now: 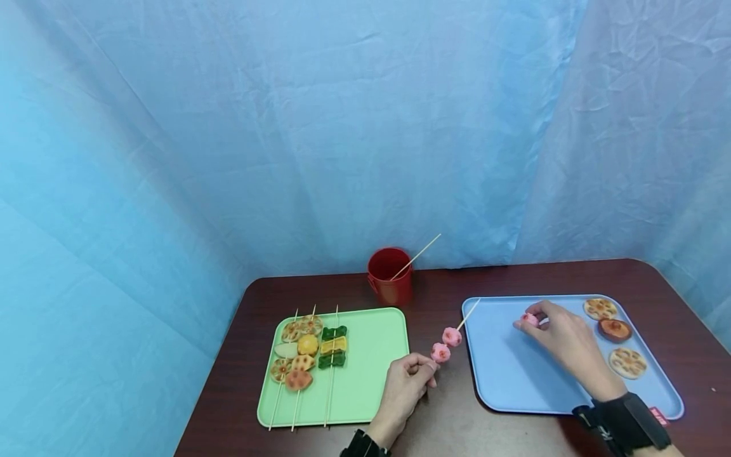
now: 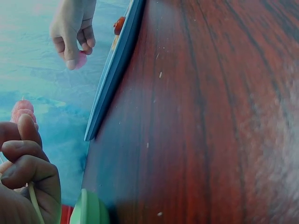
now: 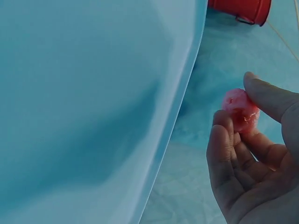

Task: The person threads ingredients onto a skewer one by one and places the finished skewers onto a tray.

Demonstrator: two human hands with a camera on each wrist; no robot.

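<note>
My left hand [image 1: 404,390] pinches a wooden skewer [image 1: 469,312] threaded with two pink balls [image 1: 452,336]. The bare tip slants up and to the right, between the two trays. In the left wrist view, the fingers [image 2: 29,168] curl round the stick [image 2: 34,200]. Above the blue tray [image 1: 502,374], my right hand [image 1: 562,336] holds a single pink ball [image 1: 530,319] between thumb and fingertips. The right wrist view shows this ball [image 3: 240,109] raised beyond the tray's edge, a small dark hole in its surface. It is apart from the skewer.
Three loaded skewers lie on the green tray [image 1: 377,343] at left, one with green and yellow pieces [image 1: 334,345]. A red bucket [image 1: 394,289] with one bare stick [image 1: 422,252] stands behind. Lotus slices [image 1: 627,363] and a brown piece [image 1: 615,330] sit along the blue tray's right side.
</note>
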